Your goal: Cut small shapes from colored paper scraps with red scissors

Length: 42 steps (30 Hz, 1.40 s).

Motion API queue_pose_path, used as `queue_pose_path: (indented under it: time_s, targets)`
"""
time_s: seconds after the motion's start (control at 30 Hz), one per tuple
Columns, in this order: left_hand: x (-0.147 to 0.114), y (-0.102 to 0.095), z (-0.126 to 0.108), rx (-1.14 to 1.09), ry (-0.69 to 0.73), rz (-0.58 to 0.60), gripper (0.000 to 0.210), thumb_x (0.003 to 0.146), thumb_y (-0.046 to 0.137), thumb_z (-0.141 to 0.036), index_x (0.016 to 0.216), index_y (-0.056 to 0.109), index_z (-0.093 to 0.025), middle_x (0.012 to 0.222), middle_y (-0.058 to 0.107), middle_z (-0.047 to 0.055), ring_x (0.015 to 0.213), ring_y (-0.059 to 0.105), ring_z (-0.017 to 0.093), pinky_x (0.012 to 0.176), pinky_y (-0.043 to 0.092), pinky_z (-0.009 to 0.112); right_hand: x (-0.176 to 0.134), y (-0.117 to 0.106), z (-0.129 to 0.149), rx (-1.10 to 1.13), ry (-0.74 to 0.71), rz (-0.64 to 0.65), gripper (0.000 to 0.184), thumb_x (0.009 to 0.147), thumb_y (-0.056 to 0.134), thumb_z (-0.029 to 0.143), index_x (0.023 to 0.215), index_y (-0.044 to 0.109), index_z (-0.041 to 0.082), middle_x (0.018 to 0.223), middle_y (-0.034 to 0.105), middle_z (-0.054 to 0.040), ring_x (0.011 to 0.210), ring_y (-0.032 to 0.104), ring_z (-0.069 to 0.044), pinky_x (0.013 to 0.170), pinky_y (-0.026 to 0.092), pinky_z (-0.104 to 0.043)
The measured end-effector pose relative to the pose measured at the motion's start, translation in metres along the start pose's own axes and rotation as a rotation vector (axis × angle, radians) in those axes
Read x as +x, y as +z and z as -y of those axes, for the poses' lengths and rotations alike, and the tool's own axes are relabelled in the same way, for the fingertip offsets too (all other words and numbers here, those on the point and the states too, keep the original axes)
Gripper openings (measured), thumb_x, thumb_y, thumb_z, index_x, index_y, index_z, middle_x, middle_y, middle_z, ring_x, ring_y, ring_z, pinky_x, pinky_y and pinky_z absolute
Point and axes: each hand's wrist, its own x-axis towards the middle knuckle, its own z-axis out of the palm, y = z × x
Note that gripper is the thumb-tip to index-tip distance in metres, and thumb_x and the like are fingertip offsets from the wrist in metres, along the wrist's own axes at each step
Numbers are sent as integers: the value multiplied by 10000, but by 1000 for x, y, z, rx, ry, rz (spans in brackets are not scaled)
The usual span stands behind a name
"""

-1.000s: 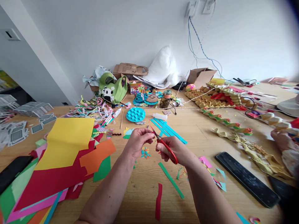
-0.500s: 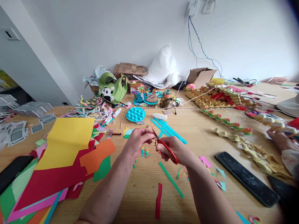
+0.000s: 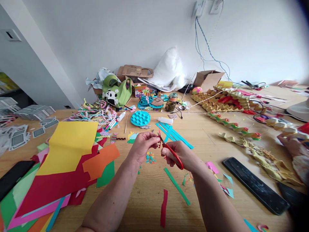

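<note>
My right hand (image 3: 175, 153) is closed around the red handles of a pair of scissors (image 3: 174, 155), whose blades point up and left. In my left hand (image 3: 145, 145), thumb and fingertips pinch a small piece of red paper (image 3: 159, 140) right at the blades. Most of that piece is hidden by fingers and scissors. Below the hands lies a little heap of blue and orange paper bits (image 3: 150, 158). A green paper strip (image 3: 177, 186) and a red paper strip (image 3: 164, 208) rest on the table nearer to me.
Coloured paper sheets (image 3: 70, 145) spread over the left side. Blue strips (image 3: 177, 135), a blue bumpy disc (image 3: 140, 119) and a glass jar (image 3: 171, 102) are beyond my hands. A black phone (image 3: 254, 184) lies at right, near another person's hand (image 3: 293, 145).
The scissor blades have shifted slightly against the red paper. Both my hands stay almost in place, with the same grips.
</note>
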Motion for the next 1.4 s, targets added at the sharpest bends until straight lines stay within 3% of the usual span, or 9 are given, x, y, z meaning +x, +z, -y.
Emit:
queue_pose_path:
  time_s: [1.4]
  targets:
    - [0, -4, -2, 72, 10, 22, 109, 623, 703, -213, 660, 670, -115, 607, 627, 21, 532, 514, 84, 558, 403, 235, -3, -4, -3, -64, 5, 22, 424, 729, 651, 555, 636, 535, 158, 492, 577, -11, 418, 543, -114, 370, 360, -183]
